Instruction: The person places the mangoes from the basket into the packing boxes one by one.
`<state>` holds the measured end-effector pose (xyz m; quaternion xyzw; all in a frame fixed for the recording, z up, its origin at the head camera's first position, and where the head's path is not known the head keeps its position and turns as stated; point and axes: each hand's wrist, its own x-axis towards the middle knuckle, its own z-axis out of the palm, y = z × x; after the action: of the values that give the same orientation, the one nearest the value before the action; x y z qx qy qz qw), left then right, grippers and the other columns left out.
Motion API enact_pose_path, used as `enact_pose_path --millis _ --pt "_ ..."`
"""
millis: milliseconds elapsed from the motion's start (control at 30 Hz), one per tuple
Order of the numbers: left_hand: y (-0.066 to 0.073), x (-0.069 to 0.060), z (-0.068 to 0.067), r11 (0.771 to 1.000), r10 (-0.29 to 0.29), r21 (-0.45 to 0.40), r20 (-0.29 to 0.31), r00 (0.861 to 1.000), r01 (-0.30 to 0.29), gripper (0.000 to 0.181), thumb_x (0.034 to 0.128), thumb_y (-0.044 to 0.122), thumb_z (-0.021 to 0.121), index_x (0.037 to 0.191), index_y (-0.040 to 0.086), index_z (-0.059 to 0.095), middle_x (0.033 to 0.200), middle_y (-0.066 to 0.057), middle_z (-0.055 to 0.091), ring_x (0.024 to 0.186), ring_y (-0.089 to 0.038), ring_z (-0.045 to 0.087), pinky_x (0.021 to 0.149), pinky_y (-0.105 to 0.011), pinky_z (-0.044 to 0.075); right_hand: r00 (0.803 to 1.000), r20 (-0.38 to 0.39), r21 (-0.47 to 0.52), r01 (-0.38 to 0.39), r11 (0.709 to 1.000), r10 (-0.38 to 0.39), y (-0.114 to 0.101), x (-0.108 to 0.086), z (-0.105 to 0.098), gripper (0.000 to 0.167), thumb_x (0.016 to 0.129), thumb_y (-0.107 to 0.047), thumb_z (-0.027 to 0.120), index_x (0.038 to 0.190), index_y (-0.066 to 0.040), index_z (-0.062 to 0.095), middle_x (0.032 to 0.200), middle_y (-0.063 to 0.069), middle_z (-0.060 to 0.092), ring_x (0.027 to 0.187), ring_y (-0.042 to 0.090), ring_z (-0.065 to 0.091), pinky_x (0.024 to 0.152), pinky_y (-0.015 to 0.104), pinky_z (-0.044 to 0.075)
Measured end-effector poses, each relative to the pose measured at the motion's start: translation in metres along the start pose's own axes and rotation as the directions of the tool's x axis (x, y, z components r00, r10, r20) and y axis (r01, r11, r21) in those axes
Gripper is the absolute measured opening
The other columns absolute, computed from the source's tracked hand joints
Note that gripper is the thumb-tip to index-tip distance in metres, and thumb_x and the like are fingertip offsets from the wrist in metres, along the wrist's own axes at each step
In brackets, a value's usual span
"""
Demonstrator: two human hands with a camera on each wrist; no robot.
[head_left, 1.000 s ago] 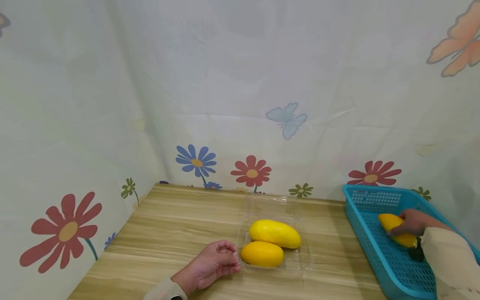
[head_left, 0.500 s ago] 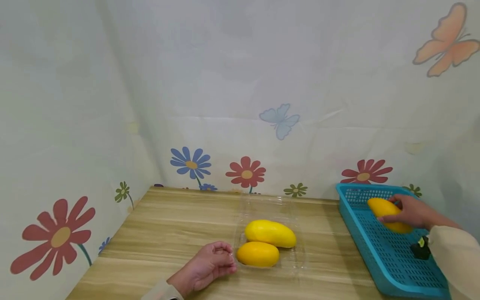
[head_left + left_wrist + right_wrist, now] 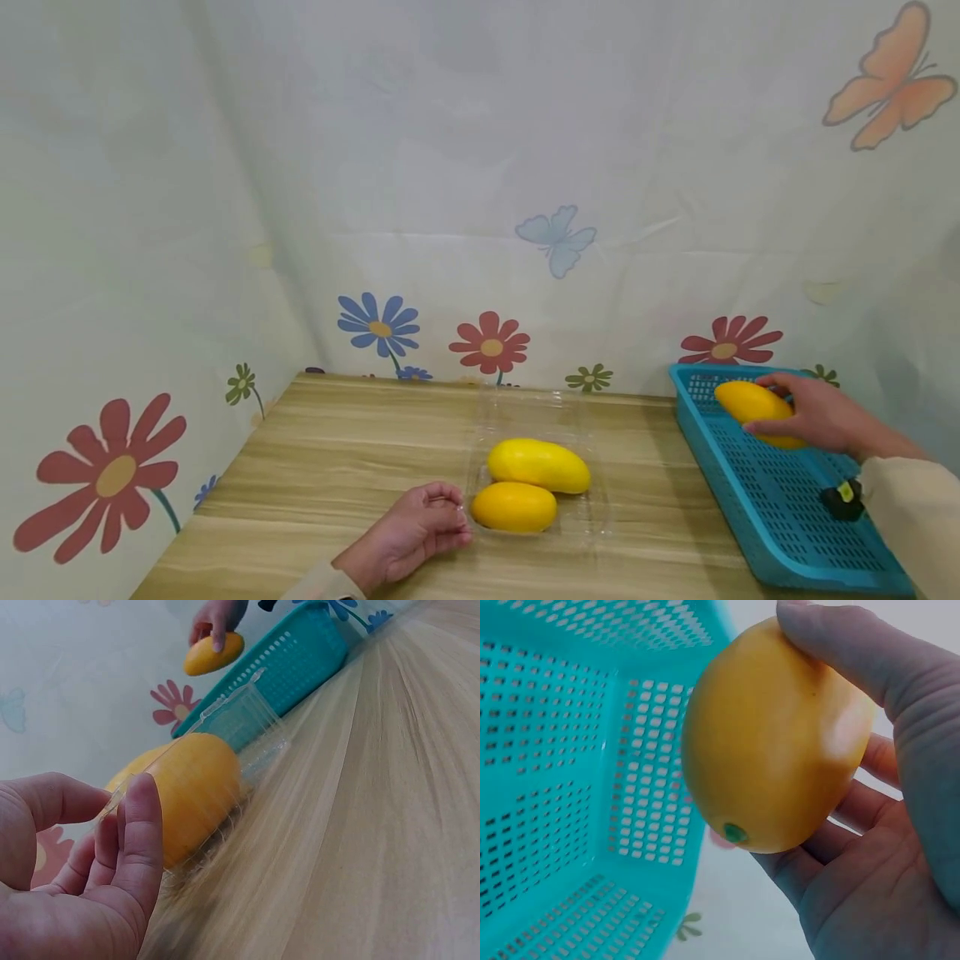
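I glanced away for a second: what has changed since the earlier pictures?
The right hand, already gripping a yellow fruit, has lifted it from inside the basket, up and slightly left; more of the dark item there shows. Nothing was let go. The left hand still pinches the edge of the clear box, where the other two fruits lie as before.

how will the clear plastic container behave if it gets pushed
The clear plastic container would probably flex, since its walls look thin and see-through. It seems likelier to slide than tip, being low and wide, though the left hand pinching its edge may steady it.
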<state>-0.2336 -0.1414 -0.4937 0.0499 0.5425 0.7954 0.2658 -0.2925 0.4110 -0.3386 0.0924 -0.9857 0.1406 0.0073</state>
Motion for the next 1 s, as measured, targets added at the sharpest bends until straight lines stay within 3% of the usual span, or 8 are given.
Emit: enact_pose_path --millis 500,1000 --pt "0.001 0.0 0.001 1.0 0.0 0.005 0.003 1.0 0.0 0.018 0.0948 -0.003 0.063 0.109 0.003 0.052 0.091 -0.004 0.066 0.083 -0.017 0.072 0.084 -0.033 0.064 0.987 -0.048 0.04 0.157 0.987 -0.155 -0.053 -0.009 0.003 0.073 0.079 -0.039 0.088 0.131 -0.002 0.054 0.114 0.012 0.066 0.089 0.017 0.059 0.065 0.022 0.054" --pt "0.0 0.0 0.0 1.0 0.0 -0.002 0.003 1.0 0.0 0.018 0.0947 -0.004 0.062 0.107 0.004 0.052 0.09 -0.003 0.066 0.082 -0.016 0.071 0.083 -0.032 0.064 0.983 -0.031 0.082 0.181 0.98 -0.179 -0.096 -0.009 0.011 0.073 0.078 -0.037 0.088 0.133 -0.004 0.053 0.118 0.012 0.066 0.093 0.018 0.06 0.07 0.026 0.057"
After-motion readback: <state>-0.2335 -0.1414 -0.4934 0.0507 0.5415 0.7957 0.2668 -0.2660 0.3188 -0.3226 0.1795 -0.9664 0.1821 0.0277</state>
